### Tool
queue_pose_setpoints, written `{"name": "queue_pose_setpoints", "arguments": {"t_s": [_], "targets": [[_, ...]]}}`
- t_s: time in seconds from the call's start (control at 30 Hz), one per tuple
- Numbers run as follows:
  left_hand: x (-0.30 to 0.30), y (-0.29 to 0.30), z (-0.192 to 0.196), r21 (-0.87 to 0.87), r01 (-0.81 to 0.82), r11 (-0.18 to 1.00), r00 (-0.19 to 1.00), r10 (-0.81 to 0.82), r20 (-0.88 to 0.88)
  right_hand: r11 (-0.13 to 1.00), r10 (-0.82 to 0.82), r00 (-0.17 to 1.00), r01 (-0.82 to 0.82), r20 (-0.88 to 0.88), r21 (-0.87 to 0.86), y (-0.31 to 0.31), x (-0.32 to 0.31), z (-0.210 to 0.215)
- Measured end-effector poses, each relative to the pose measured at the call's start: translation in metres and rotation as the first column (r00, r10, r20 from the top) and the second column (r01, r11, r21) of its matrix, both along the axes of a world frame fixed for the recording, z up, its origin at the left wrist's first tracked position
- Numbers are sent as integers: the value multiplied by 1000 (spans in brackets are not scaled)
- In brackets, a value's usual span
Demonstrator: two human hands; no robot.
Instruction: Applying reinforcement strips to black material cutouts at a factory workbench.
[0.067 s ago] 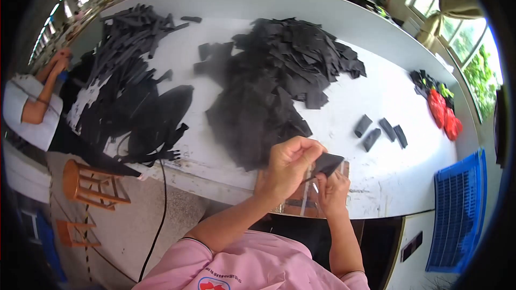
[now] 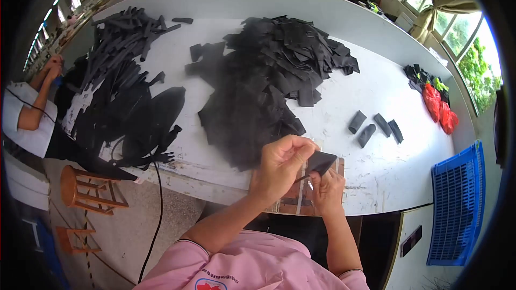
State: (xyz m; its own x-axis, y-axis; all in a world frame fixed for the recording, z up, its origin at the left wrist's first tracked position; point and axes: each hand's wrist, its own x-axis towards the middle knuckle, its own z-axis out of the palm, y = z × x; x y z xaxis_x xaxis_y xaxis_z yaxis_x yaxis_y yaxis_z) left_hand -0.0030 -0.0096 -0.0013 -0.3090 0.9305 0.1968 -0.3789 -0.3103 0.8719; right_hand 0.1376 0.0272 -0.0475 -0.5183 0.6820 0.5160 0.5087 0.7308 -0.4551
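Note:
Between my two hands a small piece of black fabric (image 2: 321, 161) is held above the table's front edge. My left hand (image 2: 280, 164) is closed, thumb and fingers pinching the fabric's left edge. Lower and to the right, my right hand (image 2: 328, 189) grips its bottom part, the thumb laid against it. Beneath my hands lies a brown board (image 2: 293, 206) with pale strips at the table edge. A large heap of black fabric pieces (image 2: 244, 113) spreads just beyond my left hand. Several rolled black fabric tubes (image 2: 366, 136) lie to the right.
At the left lie a pile of narrow black strips (image 2: 121, 43) and larger black pieces (image 2: 145, 113). Red plastic bags (image 2: 438, 108) stand at the right end, near a blue crate (image 2: 457, 204). Another person (image 2: 32, 113) sits at the far left. A wooden stool (image 2: 88, 189) stands below.
The whole view has shifted slightly, so the table and its piles sit a little further left. Both hands keep their hold on the fabric piece, with little other movement.

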Motion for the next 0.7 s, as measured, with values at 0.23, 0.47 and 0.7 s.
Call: {"name": "queue_pose_setpoints", "arguments": {"t_s": [0.23, 0.47, 0.7], "targets": [[-6, 15, 15, 259, 152, 954, 750, 59, -659, 999, -30, 997, 31, 75, -12, -5, 9, 2], [-1, 14, 5, 224, 49, 973, 779, 103, -618, 991, 5, 991, -23, -136, -132, -8, 3, 2], [-50, 18, -61, 95, -477, 874, 675, 433, -597, 975, -163, 916, 207, -368, 84, -20, 19, 70]]}}
